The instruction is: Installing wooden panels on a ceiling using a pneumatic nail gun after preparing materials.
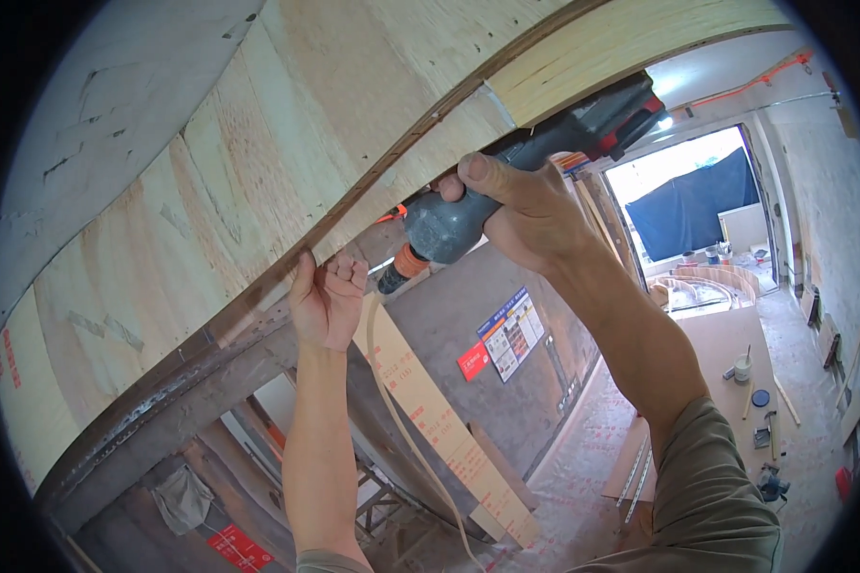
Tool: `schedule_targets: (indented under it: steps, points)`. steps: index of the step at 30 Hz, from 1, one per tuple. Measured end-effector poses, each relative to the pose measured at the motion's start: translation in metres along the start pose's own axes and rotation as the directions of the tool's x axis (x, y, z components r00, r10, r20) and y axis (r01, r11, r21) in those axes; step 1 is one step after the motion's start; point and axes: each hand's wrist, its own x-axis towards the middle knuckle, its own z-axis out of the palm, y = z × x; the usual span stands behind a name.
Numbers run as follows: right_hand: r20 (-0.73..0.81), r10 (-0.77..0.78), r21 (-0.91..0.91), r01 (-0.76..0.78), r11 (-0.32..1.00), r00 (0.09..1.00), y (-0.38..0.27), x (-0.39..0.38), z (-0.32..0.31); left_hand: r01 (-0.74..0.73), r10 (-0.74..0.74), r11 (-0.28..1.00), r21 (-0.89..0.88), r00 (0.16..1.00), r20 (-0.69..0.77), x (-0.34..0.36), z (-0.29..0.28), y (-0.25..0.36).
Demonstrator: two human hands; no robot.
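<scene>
Overhead, a curved plywood panel (287,115) runs diagonally across the view, with a brown lower edge. My right hand (526,205) is wrapped round a dark grey cordless drill (449,222) below the panel. The drill's orange-ringed nose points down and left, towards my left hand, and its black and red battery end (621,119) reaches up to the right. My left hand (327,301) is raised to the panel's lower edge, palm facing me, thumb at the edge and fingers curled. Whether a small piece sits in those fingers is hidden. The drill's tip is hard to make out.
A long, narrow board (430,411) with red print leans below my hands. Behind it a poster (511,334) hangs on the grey wall. At right, a large sheet (707,353) bears a cup (742,366) and tools. Curved wooden frames (712,282) lie by the bright opening.
</scene>
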Motion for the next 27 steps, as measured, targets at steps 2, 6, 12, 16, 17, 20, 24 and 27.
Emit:
schedule_targets:
  steps: [2,6,12,16,17,20,24,27]
  points:
    - [0.005,0.021,-0.018,-0.021,1.000,1.000,-0.001,0.002,0.000,0.018,-0.017,1.000,0.016,1.000,-0.025,-0.006,0.000,0.002]
    - [0.018,0.040,-0.003,-0.040,0.999,0.999,-0.005,0.009,-0.004,0.073,-0.075,0.996,0.045,0.996,0.040,-0.014,0.009,0.003]
    - [0.118,0.036,0.072,-0.045,0.996,0.992,-0.006,0.013,-0.015,0.087,-0.087,0.996,-0.001,0.996,0.009,-0.010,0.014,0.009]
    - [0.195,0.088,0.042,-0.098,0.994,0.977,-0.015,0.011,-0.006,0.077,-0.077,0.997,0.010,0.995,-0.064,-0.011,0.013,0.014]
    - [0.259,0.126,-0.012,-0.127,0.992,0.958,-0.017,0.010,-0.004,0.064,-0.063,0.998,0.014,0.995,-0.081,-0.011,0.010,0.017]
    - [0.227,-0.014,0.018,0.010,1.000,0.974,-0.006,0.015,-0.008,0.034,-0.027,0.997,0.073,0.995,-0.101,-0.014,0.006,0.023]
    - [0.231,-0.027,-0.083,0.047,0.995,0.973,-0.003,0.012,-0.021,0.094,-0.087,0.994,0.053,0.990,-0.115,-0.019,0.019,0.023]
    - [0.244,-0.066,-0.074,0.086,0.994,0.968,-0.003,0.013,-0.018,0.168,-0.134,0.938,0.304,0.983,-0.128,-0.036,0.036,0.037]
